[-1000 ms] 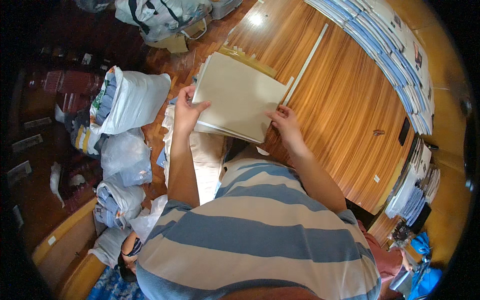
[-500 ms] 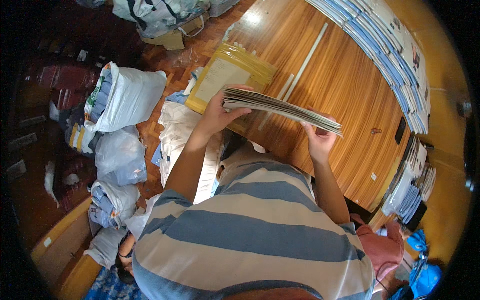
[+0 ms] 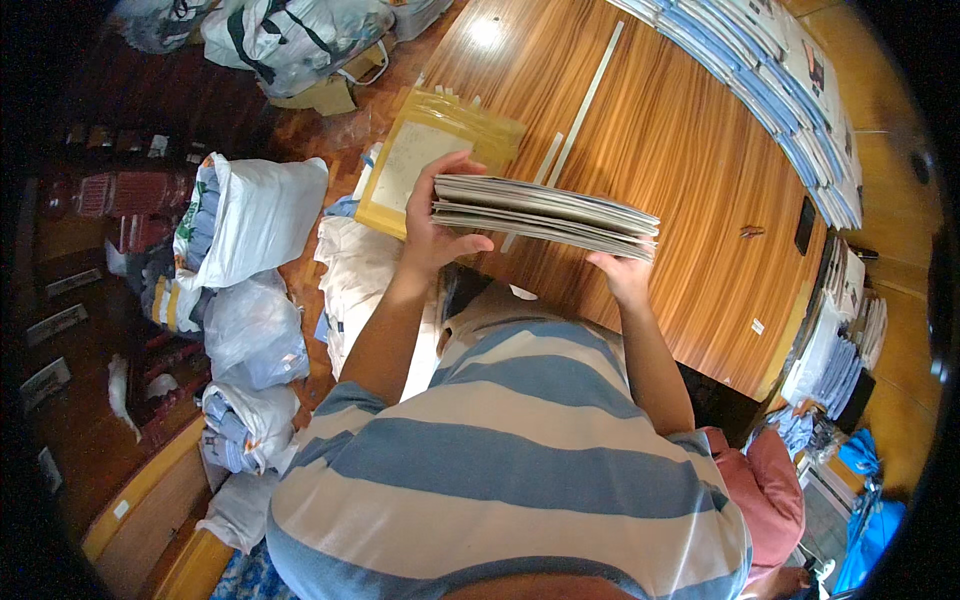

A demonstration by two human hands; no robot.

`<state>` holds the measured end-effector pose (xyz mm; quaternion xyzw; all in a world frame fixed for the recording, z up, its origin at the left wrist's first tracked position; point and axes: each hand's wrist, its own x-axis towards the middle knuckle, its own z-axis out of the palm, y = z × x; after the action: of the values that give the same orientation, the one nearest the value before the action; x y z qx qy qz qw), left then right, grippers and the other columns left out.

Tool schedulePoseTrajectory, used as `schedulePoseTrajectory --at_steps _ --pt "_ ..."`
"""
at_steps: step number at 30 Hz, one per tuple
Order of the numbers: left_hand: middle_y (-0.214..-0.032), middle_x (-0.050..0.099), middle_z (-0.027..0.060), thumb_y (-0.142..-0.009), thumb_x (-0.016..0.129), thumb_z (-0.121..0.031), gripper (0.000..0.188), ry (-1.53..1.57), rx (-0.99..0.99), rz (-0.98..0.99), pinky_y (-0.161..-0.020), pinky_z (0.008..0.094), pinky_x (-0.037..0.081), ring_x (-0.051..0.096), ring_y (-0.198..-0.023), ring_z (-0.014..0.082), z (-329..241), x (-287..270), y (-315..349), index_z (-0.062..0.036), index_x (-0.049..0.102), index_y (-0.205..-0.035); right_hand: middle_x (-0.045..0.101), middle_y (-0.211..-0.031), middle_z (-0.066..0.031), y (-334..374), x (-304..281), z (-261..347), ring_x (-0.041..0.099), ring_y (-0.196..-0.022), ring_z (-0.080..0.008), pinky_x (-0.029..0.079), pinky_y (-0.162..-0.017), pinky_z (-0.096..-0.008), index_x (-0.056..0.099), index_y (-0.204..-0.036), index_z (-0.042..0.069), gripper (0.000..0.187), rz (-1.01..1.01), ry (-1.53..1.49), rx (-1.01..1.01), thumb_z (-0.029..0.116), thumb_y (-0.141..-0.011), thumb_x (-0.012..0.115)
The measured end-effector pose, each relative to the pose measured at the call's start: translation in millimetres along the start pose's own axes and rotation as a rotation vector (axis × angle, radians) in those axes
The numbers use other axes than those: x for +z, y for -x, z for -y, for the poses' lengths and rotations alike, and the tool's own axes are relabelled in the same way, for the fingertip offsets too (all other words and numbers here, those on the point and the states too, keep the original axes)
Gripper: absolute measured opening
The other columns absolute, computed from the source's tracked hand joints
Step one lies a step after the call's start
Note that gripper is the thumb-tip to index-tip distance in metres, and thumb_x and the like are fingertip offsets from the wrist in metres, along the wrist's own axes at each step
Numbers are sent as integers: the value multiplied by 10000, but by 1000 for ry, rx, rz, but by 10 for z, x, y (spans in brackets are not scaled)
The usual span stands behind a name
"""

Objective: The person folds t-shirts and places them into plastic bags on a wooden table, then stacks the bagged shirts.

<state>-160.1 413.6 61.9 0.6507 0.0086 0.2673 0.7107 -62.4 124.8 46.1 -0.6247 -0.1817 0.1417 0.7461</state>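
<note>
Between my hands, a stack of thin, pale flat sheets (image 3: 545, 212) is held above the near left part of the wooden table, its layered long edge facing me. My left hand (image 3: 432, 222) wraps around the stack's left end, fingers behind and thumb stretched along the near side. At the opposite end, my right hand (image 3: 628, 272) grips the lower right corner; most of its fingers are hidden by the stack. A gap splits the layers into upper and lower parts. What the sheets are I cannot tell.
The wooden table (image 3: 700, 200) bears a yellow-taped package (image 3: 400, 165), white strips, a dark phone (image 3: 804, 225) and rows of folded blue-and-white garments (image 3: 775, 90). Filled white bags (image 3: 265, 215) stand on the floor at left. A person in a red top (image 3: 765, 480) is at lower right.
The stack has shifted slightly left and tilted, so more of its layered edge shows and the layers have parted. Both hands keep hold of it. The whole view has shifted a little.
</note>
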Motion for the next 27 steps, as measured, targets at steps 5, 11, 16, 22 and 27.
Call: schedulePoseTrajectory --at_steps 5,11,16,22,27 --pt "-1108 661 98 -713 936 -540 847 37 -29 -240 -917 335 528 646 -1021 184 55 172 163 -2 595 -1271 647 -1290 -189 -8 74 11 584 -1295 -358 428 -1143 -527 574 -1306 -9 958 -55 45 -150 756 -765 774" --pt "-885 652 33 -767 910 -509 624 51 -25 -341 -766 287 539 655 -840 151 153 308 38 -8 637 -1021 675 -943 -166 -106 163 -61 658 -1021 -308 499 -1000 -512 589 -923 19 675 -243 73 -191 693 -954 608" --pt "-840 686 10 -702 990 -383 561 58 -33 -245 -715 286 565 680 -779 133 1006 11 313 -26 665 -987 684 -941 -121 -185 156 -178 672 -961 -250 548 -896 -393 616 -982 1 458 -134 77 -246 445 -976 726" --pt "-992 769 164 -796 923 -364 514 -422 -269 -244 -797 390 586 743 -859 281 544 198 35 32 692 -1027 738 -1096 -128 -55 7 -654 682 -1009 -188 538 -902 -330 645 -1184 -55 340 -339 238 72 218 -1003 734" --pt "-1070 748 251 -887 814 -417 542 -760 -461 -243 -878 427 560 734 -1002 357 181 -159 26 30 691 -1167 721 -1133 -268 -152 372 -162 694 -1081 -296 513 -973 -406 614 -1258 -91 538 -136 536 442 410 -1117 476"
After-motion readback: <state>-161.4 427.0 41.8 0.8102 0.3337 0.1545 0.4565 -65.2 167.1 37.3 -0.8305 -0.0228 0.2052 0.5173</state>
